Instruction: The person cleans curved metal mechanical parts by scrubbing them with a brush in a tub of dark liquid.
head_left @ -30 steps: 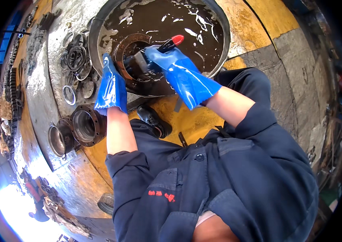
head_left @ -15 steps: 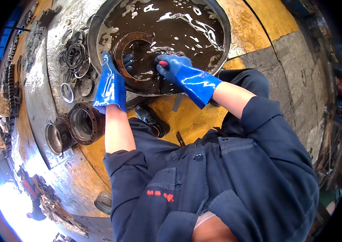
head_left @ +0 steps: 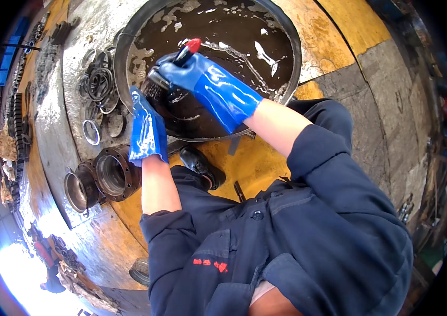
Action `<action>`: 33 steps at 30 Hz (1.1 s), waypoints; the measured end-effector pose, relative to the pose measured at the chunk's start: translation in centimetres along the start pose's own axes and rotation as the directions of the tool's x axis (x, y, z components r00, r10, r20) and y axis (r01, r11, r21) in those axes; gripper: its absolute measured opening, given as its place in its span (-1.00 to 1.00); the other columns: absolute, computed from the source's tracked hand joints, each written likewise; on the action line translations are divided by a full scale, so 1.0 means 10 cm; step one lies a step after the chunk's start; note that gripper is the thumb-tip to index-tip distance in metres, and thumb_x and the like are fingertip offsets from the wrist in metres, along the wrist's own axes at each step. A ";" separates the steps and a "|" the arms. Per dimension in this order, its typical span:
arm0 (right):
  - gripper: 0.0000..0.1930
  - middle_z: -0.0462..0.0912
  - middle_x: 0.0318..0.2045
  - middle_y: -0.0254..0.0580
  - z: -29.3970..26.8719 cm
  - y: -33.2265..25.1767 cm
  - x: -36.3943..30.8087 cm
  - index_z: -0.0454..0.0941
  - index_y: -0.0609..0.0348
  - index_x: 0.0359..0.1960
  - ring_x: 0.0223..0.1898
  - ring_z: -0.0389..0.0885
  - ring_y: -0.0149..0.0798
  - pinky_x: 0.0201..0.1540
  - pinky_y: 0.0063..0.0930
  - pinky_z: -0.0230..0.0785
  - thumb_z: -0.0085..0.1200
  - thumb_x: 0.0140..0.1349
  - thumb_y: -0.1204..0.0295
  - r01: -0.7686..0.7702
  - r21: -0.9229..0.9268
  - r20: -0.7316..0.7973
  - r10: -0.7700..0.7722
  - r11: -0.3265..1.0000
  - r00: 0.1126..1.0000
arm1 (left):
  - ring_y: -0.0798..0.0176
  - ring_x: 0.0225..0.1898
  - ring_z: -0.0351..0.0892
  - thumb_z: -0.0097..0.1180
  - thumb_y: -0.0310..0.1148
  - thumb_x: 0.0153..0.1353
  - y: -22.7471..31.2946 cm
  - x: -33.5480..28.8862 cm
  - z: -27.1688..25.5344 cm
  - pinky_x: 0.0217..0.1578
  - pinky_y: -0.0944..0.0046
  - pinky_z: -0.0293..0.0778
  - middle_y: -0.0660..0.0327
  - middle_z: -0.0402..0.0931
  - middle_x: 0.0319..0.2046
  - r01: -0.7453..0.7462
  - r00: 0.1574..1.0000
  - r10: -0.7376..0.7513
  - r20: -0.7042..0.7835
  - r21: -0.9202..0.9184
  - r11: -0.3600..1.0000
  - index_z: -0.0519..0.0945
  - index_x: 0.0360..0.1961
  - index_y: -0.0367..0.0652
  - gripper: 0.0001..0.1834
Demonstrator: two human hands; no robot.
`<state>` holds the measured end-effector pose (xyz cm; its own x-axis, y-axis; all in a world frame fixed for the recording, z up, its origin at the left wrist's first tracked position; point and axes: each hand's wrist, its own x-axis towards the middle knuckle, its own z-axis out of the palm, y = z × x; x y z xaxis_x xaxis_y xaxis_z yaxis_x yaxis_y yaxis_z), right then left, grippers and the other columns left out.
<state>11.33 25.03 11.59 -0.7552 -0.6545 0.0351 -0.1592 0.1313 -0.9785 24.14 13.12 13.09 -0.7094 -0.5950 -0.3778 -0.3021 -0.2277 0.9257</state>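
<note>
A brush (head_left: 186, 53) with a black, red-tipped handle is in my right hand (head_left: 184, 72), which wears a long blue rubber glove. Its dark bristles point down and left, over the left side of a round tub (head_left: 298, 55) of dark brown liquid. My left hand (head_left: 145, 118), gloved the same way, is at the tub's near left rim, thumb up. It holds a wide metal ring (head_left: 166, 111), now dark and mostly hidden behind the brush and right glove. The left fingers are out of sight.
Left of the tub lie several thin metal rings (head_left: 97, 78). Nearer stand a flanged metal housing (head_left: 112, 174) and a smaller round metal part (head_left: 78, 190). My shoe (head_left: 201, 166) is close to the tub's near side. Another metal ring (head_left: 140, 271) lies by my left sleeve.
My right hand has moved left and lifted the brush out of the liquid to the ring. The ring has dropped or tilted, and its rusty face no longer shows.
</note>
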 end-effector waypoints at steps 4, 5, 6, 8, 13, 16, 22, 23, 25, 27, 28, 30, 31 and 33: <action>-0.68 0.76 -0.46 -0.22 -0.39 0.29 0.32 0.74 0.19 -0.29 -0.40 0.69 -0.29 -0.20 -0.30 0.53 0.06 0.44 0.21 -0.185 0.067 -0.001 0.185 0.980 0.983 | -0.28 0.14 0.62 -0.44 -0.13 0.61 0.28 -0.29 0.18 0.13 -0.08 0.55 -0.33 0.51 0.25 -0.083 0.996 0.088 -0.002 0.341 0.937 0.26 0.51 -0.31 -0.36; -0.67 0.76 -0.46 -0.21 -0.43 0.30 0.28 0.74 0.22 -0.29 -0.41 0.69 -0.30 -0.21 -0.31 0.52 0.07 0.43 0.21 -0.338 0.083 -0.151 0.347 0.938 0.926 | -0.30 0.16 0.61 -0.44 -0.16 0.61 0.34 -0.38 0.19 0.15 -0.10 0.54 -0.34 0.49 0.27 -0.096 0.994 0.110 -0.007 0.444 0.891 0.24 0.52 -0.32 -0.37; -0.65 0.76 -0.45 -0.20 -0.39 0.17 0.16 0.74 0.25 -0.28 -0.42 0.68 -0.31 -0.23 -0.32 0.52 0.07 0.43 0.21 -0.481 0.119 -0.281 0.494 0.869 0.823 | -0.31 0.18 0.60 -0.45 -0.19 0.62 0.40 -0.47 0.15 0.16 -0.11 0.53 -0.35 0.47 0.28 -0.094 0.991 0.130 -0.024 0.554 0.827 0.22 0.53 -0.33 -0.38; -0.50 0.76 -0.41 -0.14 -0.46 0.11 -0.04 0.75 0.26 -0.21 -0.38 0.69 -0.31 -0.30 -0.34 0.49 0.25 0.31 -0.03 -0.579 0.211 -0.298 0.616 0.788 0.730 | -0.35 0.22 0.57 -0.47 -0.26 0.62 0.56 -0.63 0.18 0.19 -0.13 0.51 -0.38 0.44 0.31 -0.098 0.986 0.167 -0.024 0.723 0.684 0.19 0.56 -0.34 -0.40; -0.52 0.80 -0.33 -0.10 -0.51 0.18 -0.40 0.74 0.29 -0.16 -0.29 0.75 -0.21 -0.16 -0.24 0.56 0.21 0.30 0.03 -0.600 0.177 -0.302 0.623 0.780 0.721 | -0.17 0.07 0.66 -0.41 -0.03 0.61 0.43 -0.43 0.14 0.12 -0.03 0.59 -0.25 0.56 0.21 -0.077 0.995 0.091 -0.031 0.295 0.952 0.30 0.50 -0.29 -0.33; -0.56 0.81 -0.26 0.07 -0.51 0.36 -0.32 0.73 0.30 -0.05 -0.24 0.81 -0.05 -0.13 -0.19 0.59 0.10 0.39 0.11 -0.684 0.078 -0.377 0.657 0.725 0.653 | -0.16 0.07 0.66 -0.38 -0.03 0.61 -0.06 -0.05 0.00 0.11 -0.02 0.60 -0.24 0.56 0.21 0.005 1.000 -0.005 0.004 -0.053 0.999 0.31 0.49 -0.30 -0.33; -0.57 0.81 -0.28 -0.01 -0.44 0.35 -0.51 0.79 0.15 -0.10 -0.20 0.79 -0.10 -0.07 -0.24 0.58 0.14 0.35 0.03 -0.570 -0.105 -0.242 0.535 0.815 0.810 | -0.14 0.07 0.67 -0.32 -0.03 0.59 -0.27 0.18 -0.07 0.10 -0.01 0.61 -0.22 0.57 0.20 0.027 0.999 -0.023 0.028 -0.180 0.983 0.33 0.48 -0.31 -0.33; -0.56 0.81 -0.30 -0.12 -0.37 0.14 -0.57 0.79 0.16 -0.11 -0.25 0.77 -0.22 -0.11 -0.31 0.57 0.16 0.35 0.02 -0.545 -0.013 -0.157 0.537 0.838 0.829 | -0.14 0.07 0.67 -0.31 -0.02 0.59 -0.29 0.17 -0.17 0.10 -0.01 0.61 -0.22 0.57 0.20 0.024 1.000 -0.023 0.005 -0.183 0.983 0.33 0.48 -0.31 -0.33; -0.59 0.78 -0.32 -0.32 -0.34 -0.07 -0.67 0.79 0.21 -0.10 -0.33 0.69 -0.43 -0.20 -0.47 0.52 0.21 0.39 0.07 -0.513 0.169 -0.063 0.528 0.842 0.847 | -0.13 0.07 0.67 -0.29 -0.02 0.59 -0.30 0.17 -0.15 0.09 -0.01 0.61 -0.21 0.57 0.20 0.023 1.000 -0.021 0.015 -0.201 0.979 0.34 0.47 -0.31 -0.34; -0.60 0.77 -0.31 -0.29 -0.20 -0.09 -0.84 0.77 0.26 -0.04 -0.36 0.67 -0.44 -0.24 -0.52 0.50 0.26 0.41 0.12 -0.430 0.475 0.016 0.481 0.768 0.876 | -0.13 0.07 0.67 -0.27 -0.02 0.59 -0.31 0.15 -0.11 0.09 -0.01 0.62 -0.21 0.57 0.20 0.026 0.999 -0.021 0.026 -0.203 0.979 0.35 0.47 -0.32 -0.34; -0.59 0.77 -0.31 -0.28 -0.16 -0.08 -0.89 0.77 0.26 -0.02 -0.36 0.67 -0.44 -0.25 -0.52 0.50 0.28 0.41 0.12 -0.423 0.574 0.062 0.477 0.701 0.877 | -0.13 0.07 0.67 -0.26 -0.02 0.58 -0.30 0.15 -0.10 0.09 0.00 0.62 -0.20 0.58 0.20 0.027 0.999 -0.022 0.026 -0.207 0.978 0.35 0.46 -0.32 -0.34; -0.64 0.75 -0.37 -0.29 -0.13 -0.12 -0.95 0.78 0.21 -0.12 -0.37 0.65 -0.43 -0.26 -0.51 0.47 0.24 0.42 0.12 -0.538 0.439 0.084 0.563 0.720 0.822 | -0.12 0.07 0.67 -0.24 -0.02 0.58 -0.31 0.13 -0.11 0.08 0.00 0.62 -0.20 0.58 0.20 0.026 0.999 -0.021 0.028 -0.206 0.978 0.36 0.46 -0.32 -0.34; -0.65 0.73 -0.40 -0.31 -0.15 -0.07 -0.92 0.77 0.18 -0.20 -0.38 0.63 -0.43 -0.25 -0.48 0.46 0.21 0.41 0.11 -0.559 0.226 0.106 0.550 0.798 0.828 | -0.12 0.07 0.67 -0.23 -0.02 0.58 -0.31 0.12 -0.12 0.08 0.00 0.62 -0.19 0.58 0.20 0.026 0.999 -0.021 0.026 -0.202 0.979 0.36 0.46 -0.33 -0.34; -0.66 0.70 -0.48 -0.32 -0.19 0.03 -0.94 0.74 0.08 -0.37 -0.40 0.60 -0.40 -0.24 -0.38 0.44 0.16 0.36 0.08 -0.552 -0.036 0.121 0.551 0.833 0.825 | -0.11 0.07 0.68 -0.21 -0.02 0.57 -0.31 0.08 -0.12 0.07 0.00 0.63 -0.19 0.58 0.20 0.030 0.999 -0.025 0.027 -0.202 0.979 0.37 0.45 -0.33 -0.34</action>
<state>17.15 32.60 11.36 -0.6339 -0.5582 -0.5354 0.2608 0.4974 -0.8274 25.27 12.39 9.96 -0.7186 -0.5682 -0.4010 -0.1880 -0.3964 0.8986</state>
